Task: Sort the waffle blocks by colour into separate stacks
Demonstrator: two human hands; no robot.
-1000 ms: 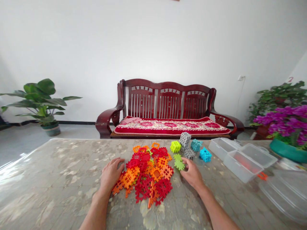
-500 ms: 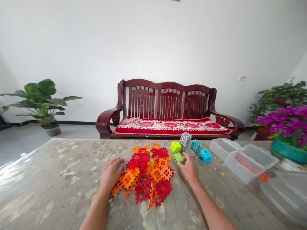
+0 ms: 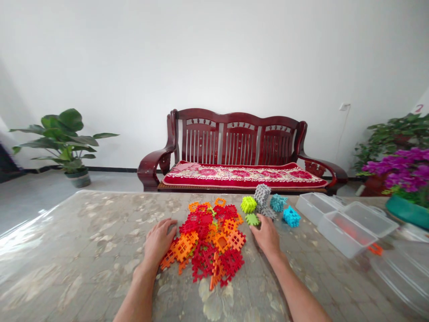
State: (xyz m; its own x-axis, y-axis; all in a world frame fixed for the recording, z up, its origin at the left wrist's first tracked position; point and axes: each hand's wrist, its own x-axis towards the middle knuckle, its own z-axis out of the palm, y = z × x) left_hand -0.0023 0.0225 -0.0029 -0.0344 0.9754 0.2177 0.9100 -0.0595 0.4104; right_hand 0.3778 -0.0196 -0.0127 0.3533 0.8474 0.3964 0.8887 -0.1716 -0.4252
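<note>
- As the right hand (image 3: 267, 235) sits at the green piece (image 3: 252, 219), its thumb and forefinger are spread at the near and right edges; whether they pinch it or merely touch it, I cannot tell.
- The green piece rests on the worktop (image 3: 110, 255), just in front of the lime block (image 3: 248, 204) and to the right of the loose pile (image 3: 184, 246).
- The left hand (image 3: 160, 237) lies at the pile's left edge, fingers loosely curled, thumb apart, nothing visible in its grasp.
- The step in hand looks like positioning the green piece near the blocks. From here, the next move seems to call for a light fingertip touch, since the grey blocks (image 3: 262, 194) sit close behind the forefinger and could be knocked.
- The pile mixes flat red and orange pieces, apparently plastic, with toothed edges; many have window-like cutouts, and one orange piece stands nearly on edge at the front.
- The lime, grey, teal (image 3: 278, 202) and blue (image 3: 291, 216) blocks look chunky, with knobbly, ridged sides.
- The worktop has a glossy, floral-patterned surface; at right stand boxes (image 3: 348, 232) of cloudy, see-through plastic.
</note>
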